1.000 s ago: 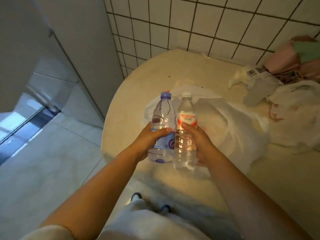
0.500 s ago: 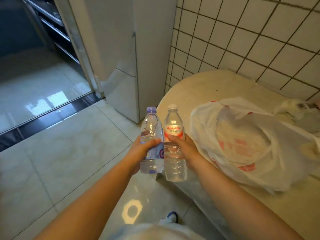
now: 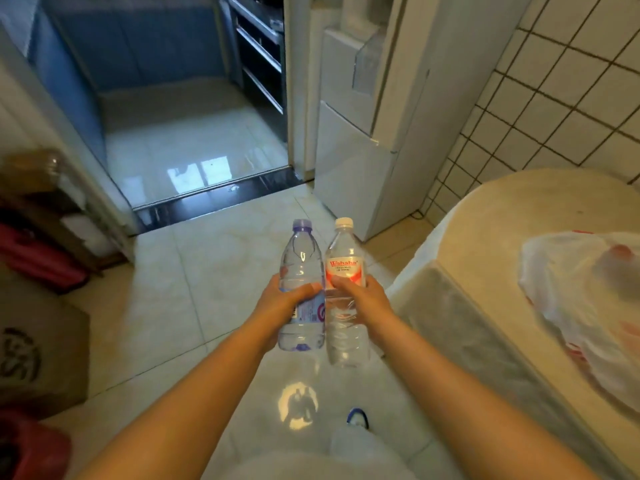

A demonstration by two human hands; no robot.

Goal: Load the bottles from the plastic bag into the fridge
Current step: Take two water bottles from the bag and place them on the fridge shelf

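Left hand (image 3: 277,308) grips the purple-capped bottle (image 3: 302,289), right hand (image 3: 363,301) the white-capped bottle (image 3: 344,296) (upright, touching), above the floor, fridge (image 3: 367,133) ahead, plastic bag (image 3: 585,306) on the table (image 3: 485,237).

To your right, the round beige table (image 3: 512,216) carries only a crumpled white plastic bag (image 3: 581,306) near its edge. On the pale tiled floor (image 3: 194,289) you have the white fridge (image 3: 374,133) ahead and a cardboard box (image 3: 41,355) at left.
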